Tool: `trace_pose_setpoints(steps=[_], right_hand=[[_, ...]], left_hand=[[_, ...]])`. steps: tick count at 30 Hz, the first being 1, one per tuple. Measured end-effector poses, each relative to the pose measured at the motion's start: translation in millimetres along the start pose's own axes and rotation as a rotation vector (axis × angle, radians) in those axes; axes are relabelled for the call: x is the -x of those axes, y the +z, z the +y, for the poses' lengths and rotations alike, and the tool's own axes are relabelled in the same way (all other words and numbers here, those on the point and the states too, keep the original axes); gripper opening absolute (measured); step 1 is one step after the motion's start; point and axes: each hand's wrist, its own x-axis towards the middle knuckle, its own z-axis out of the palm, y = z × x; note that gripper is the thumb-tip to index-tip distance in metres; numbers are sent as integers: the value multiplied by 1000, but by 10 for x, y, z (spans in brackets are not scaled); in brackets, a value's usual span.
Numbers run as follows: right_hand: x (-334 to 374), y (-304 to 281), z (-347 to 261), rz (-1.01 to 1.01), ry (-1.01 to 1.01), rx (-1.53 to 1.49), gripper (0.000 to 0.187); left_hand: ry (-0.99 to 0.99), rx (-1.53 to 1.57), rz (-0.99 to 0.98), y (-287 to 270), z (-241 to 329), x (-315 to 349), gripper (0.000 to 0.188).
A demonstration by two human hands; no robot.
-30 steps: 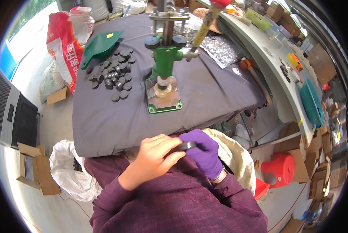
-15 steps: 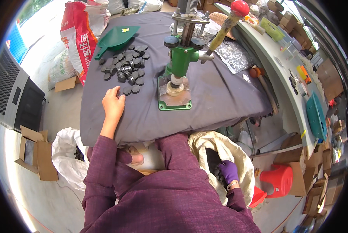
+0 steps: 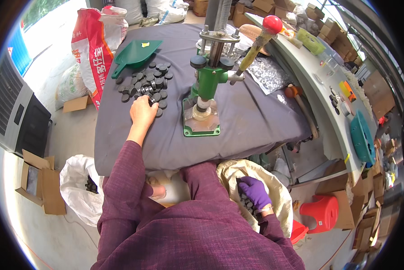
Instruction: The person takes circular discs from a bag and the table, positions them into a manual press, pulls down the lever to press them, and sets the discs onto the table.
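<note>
L hand [image 3: 143,110]: now at black discs [image 3: 146,84], upper L; fingers' hold unclear
R hand [image 3: 255,191]: still at sack [image 3: 279,194], lower R; hold unclear

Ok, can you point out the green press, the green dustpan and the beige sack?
Green press [image 3: 208,82], head view: its green body.
Green dustpan [image 3: 138,54], head view: middle of its pan.
Beige sack [image 3: 278,190], head view: cloth beside its opening.
</note>
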Motion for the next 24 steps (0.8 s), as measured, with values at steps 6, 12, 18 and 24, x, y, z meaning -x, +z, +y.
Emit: trace_pose_setpoints(steps=[6, 12, 18, 24], right_hand=[[27, 62, 107, 14, 21, -26, 32], [-5, 35, -26, 0, 15, -71, 28], [-119, 101, 67, 6, -53, -33, 28], [-86, 101, 36, 18, -36, -38, 28]], left_hand=[[-19, 100, 26, -58, -108, 36, 34], [-9, 38, 62, -183, -474, 132, 32], [19, 104, 77, -196, -745, 168, 36], [142, 53, 53, -155, -584, 164, 43]])
